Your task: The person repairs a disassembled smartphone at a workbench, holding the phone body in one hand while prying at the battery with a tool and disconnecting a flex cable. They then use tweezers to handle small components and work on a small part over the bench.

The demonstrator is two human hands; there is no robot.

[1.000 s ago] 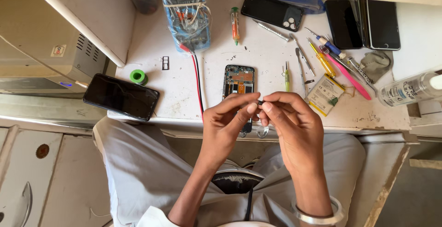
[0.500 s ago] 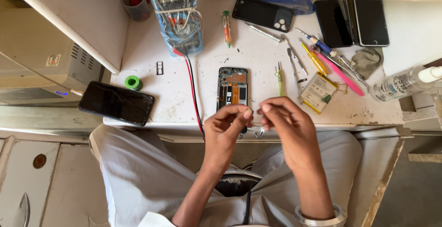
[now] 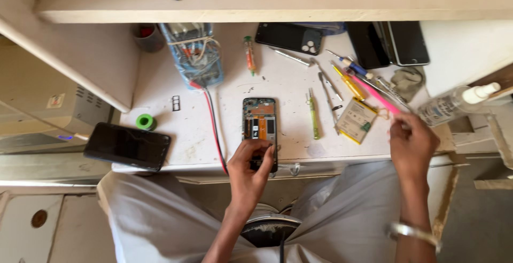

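Pink tool [image 3: 377,95] near right hand [image 3: 412,144]; left hand [image 3: 250,166] touches opened phone [image 3: 259,127].

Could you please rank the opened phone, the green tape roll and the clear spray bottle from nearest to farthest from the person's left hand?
From the left hand:
1. Opened phone, under its fingers.
2. Green tape roll, off to the left.
3. Clear spray bottle, far right.

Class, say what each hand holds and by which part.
Left hand grips the opened phone by its near end. Right hand touches the pink tool; hold unclear.
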